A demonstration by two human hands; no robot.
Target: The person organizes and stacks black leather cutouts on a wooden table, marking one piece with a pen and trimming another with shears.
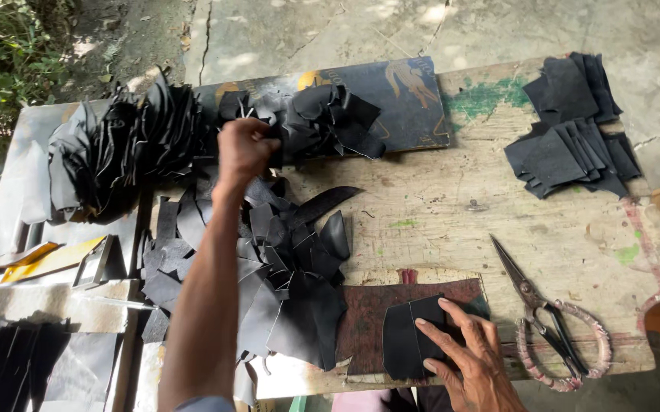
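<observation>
Black leather piece (406, 336) lies pinned under flat right fingers (452, 343); left fingers (250, 145) clutch far scraps (322, 114), which could topple the loose pile (284, 275).

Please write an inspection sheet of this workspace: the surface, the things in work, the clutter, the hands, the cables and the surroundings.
Surface: worn wooden bench top with green paint stains.
Job's things: flat black leather piece on a dark reddish mat; bunch of black leather pieces.
Clutter: loose black scraps; stacked black cut pieces; large metal scissors.
Hands: left hand closed on the bunch; right hand pressing flat on the leather piece.
Cables: nothing seen.
Surroundings: cracked concrete ground, green plants.
</observation>
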